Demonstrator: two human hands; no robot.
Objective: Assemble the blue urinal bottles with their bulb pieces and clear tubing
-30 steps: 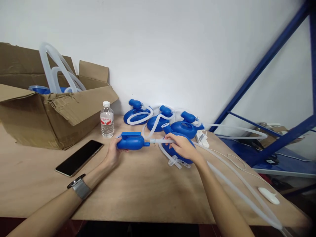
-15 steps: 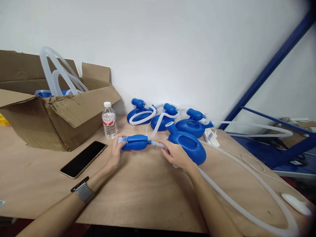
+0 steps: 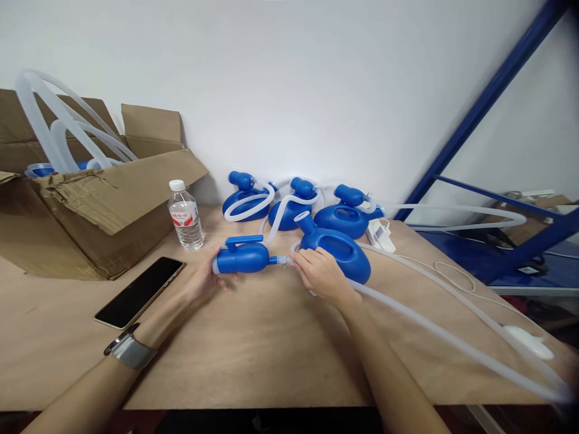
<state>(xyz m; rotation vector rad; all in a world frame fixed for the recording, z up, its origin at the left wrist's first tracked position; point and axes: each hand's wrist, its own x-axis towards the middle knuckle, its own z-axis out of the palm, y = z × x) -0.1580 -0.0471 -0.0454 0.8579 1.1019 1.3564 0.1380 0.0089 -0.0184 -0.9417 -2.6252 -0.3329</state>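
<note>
Crosswise in front of me is a blue plastic urinal cup (image 3: 243, 259) with a handle along its top and a pale cap on its left end. My left hand (image 3: 213, 274) supports that capped end, with some fingers stretched out below it. From the cup's narrow right end runs a translucent hose (image 3: 407, 307), with a small metal clip at the joint. My right hand (image 3: 321, 273) is closed around the hose just past this joint. Directly behind my right hand stands a blue urinal bottle (image 3: 350, 259), its open neck tilted up to the left.
Along the wall stand three more blue bottles (image 3: 341, 224) with cups and coiled hoses. To the left are a cardboard box (image 3: 104, 223) holding hoses, a water bottle (image 3: 186, 220) and a phone (image 3: 140, 292). A power strip (image 3: 381, 236), white mouse (image 3: 529, 342) and blue rack (image 3: 479, 114) are right.
The cup has rolled so its handle now points up, and my left fingers have loosened and spread beneath it. My right hand stays on the hose, which swings on the right. The view has shifted slightly.
</note>
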